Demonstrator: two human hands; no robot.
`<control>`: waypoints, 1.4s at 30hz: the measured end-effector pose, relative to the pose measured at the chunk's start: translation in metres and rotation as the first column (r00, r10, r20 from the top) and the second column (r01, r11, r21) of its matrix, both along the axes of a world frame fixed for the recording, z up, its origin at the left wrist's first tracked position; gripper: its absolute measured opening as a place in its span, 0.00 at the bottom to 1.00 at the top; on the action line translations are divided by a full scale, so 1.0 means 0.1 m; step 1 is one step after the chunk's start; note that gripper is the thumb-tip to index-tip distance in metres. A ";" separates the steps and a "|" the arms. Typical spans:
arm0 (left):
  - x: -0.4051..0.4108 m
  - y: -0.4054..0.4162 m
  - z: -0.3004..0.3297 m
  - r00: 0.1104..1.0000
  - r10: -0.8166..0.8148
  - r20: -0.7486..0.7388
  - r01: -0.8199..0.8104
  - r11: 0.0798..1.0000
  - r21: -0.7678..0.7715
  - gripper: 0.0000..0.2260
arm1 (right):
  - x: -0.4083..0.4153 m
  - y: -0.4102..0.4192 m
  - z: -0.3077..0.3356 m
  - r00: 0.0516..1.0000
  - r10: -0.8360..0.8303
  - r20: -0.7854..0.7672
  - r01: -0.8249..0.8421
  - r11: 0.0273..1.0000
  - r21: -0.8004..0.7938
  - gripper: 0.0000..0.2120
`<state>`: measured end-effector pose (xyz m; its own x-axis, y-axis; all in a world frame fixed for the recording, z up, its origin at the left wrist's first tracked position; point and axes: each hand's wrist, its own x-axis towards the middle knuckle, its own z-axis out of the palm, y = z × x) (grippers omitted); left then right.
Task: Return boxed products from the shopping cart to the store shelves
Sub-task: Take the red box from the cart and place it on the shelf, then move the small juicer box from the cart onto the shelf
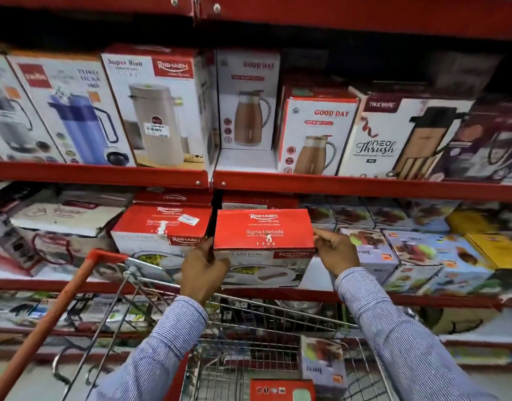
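Observation:
A red-topped Rishabh casserole box (263, 230) sits at the front of the middle shelf (364, 298), held between both my hands. My left hand (204, 270) grips its left front corner. My right hand (334, 251) presses on its right edge. A matching red-topped box (159, 224) stands just to its left. Below, the wire shopping cart (249, 337) holds a pale juicer box (321, 363) and a red box (282, 390) at the bottom edge.
The upper shelf (104, 175) carries flask and jug boxes. Colourful juicer boxes (408, 250) fill the middle shelf to the right, grey and white boxes (61, 224) to the left. The cart's orange handle (55, 322) slants across the lower left.

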<state>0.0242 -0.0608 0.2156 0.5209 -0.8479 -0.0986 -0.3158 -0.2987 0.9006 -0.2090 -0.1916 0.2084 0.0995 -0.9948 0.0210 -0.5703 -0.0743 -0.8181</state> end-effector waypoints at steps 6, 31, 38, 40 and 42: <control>0.07 -0.20 -0.09 0.998 -0.051 -0.047 0.049 0.997 -0.056 0.23 | 0.08 -0.17 -0.01 0.998 -0.036 0.056 0.033 0.998 0.060 0.15; -0.02 -0.27 -0.23 0.998 0.029 0.059 -0.030 1.000 0.007 0.32 | 0.09 -0.23 -0.27 0.956 0.157 0.248 -0.202 0.965 0.170 0.22; -0.66 0.15 -0.58 0.966 -0.101 0.240 0.099 0.995 0.018 0.29 | -0.51 0.28 -0.75 0.973 0.118 0.197 -0.154 0.972 0.177 0.16; -0.85 0.17 -0.81 0.955 -0.210 0.211 0.192 0.976 0.104 0.25 | -0.72 0.45 -0.97 0.983 0.031 0.182 -0.077 0.964 0.254 0.14; -1.05 0.14 -1.11 0.955 -0.288 0.072 0.268 0.940 0.212 0.21 | -0.94 0.58 -1.22 0.991 -0.058 0.124 0.013 0.943 0.333 0.12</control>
<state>-0.0807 -0.0467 0.1050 0.2832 -0.9290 -0.2381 -0.4972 -0.3545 0.7919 -0.3028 -0.1336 0.0861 0.0823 -0.9505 -0.2996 -0.4541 0.2319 -0.8603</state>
